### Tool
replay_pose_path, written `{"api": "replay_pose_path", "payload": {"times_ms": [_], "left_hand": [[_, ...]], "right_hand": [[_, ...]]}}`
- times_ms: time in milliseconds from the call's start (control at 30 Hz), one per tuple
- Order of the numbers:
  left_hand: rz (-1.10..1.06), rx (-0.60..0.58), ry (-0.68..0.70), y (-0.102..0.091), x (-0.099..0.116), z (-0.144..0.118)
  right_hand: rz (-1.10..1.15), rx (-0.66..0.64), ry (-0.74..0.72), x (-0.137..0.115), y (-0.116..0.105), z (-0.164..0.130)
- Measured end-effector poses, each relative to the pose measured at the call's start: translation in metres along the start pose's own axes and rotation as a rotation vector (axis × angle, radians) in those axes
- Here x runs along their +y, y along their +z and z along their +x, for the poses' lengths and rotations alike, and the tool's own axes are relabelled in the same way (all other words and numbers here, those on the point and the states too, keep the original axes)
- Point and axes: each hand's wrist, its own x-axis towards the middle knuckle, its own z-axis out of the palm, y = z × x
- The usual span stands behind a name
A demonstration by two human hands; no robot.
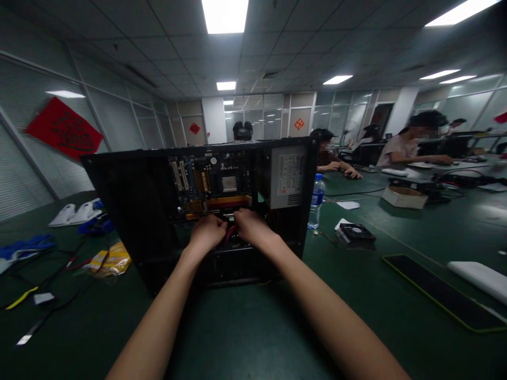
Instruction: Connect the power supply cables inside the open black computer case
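Observation:
A black computer case (130,211) stands with its side off, facing me on the green table. Inside are a motherboard (198,174) with a square metal-topped chip (228,183), and a grey power supply (287,177) at the upper right. Both hands reach into the case just below the board's lower edge. My left hand (208,230) is closed, fingertips curled beside some red and dark wires (230,232). My right hand (251,226) is closed too, just right of those wires, with its fingertips partly hidden. What either hand grips, if anything, cannot be made out.
A water bottle (316,203) stands right of the case, near a black cooling fan (356,234), a cardboard box (404,195) and a dark mat (443,290). Left lie a yellow packet (109,259), gloves (27,248) and loose cables. Other people sit behind at the right.

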Motion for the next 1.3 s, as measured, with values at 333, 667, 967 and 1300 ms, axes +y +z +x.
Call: {"api": "replay_pose_path", "payload": {"times_ms": [333, 667, 967, 1300], "left_hand": [[-0.028, -0.025, 0.010, -0.0002, -0.0018, 0.0008], [-0.012, -0.014, -0.011, 0.0004, -0.0049, 0.0038], [0.041, -0.045, 0.006, -0.0015, -0.0003, 0.0055], [0.086, -0.040, -0.024, 0.0001, -0.0037, 0.0068]], "right_hand": [[0.025, 0.014, -0.013, -0.0006, -0.0006, -0.0025], [-0.006, 0.019, -0.014, -0.0019, -0.0019, -0.0021], [-0.003, 0.045, -0.052, -0.0013, -0.0009, -0.0013], [0.052, 0.091, -0.103, 0.0000, -0.0006, -0.0006]]}}
